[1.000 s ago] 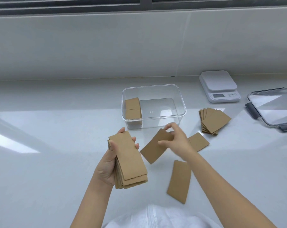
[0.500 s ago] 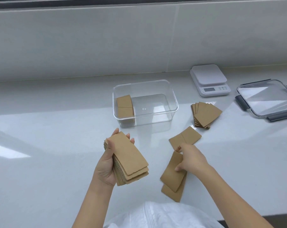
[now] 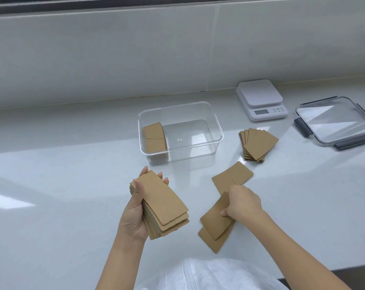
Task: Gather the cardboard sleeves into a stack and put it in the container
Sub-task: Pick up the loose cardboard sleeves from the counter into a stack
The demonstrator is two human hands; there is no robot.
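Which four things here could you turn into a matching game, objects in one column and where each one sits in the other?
Things:
1. kitchen scale
2. fanned pile of sleeves
3. stack of sleeves
4. container lid

Places:
A. held in the left hand
B. far right of the counter
C. by the back wall, right of the clear container
D. on the counter between container and lid

Pairs: 1-C, 2-D, 3-A, 4-B
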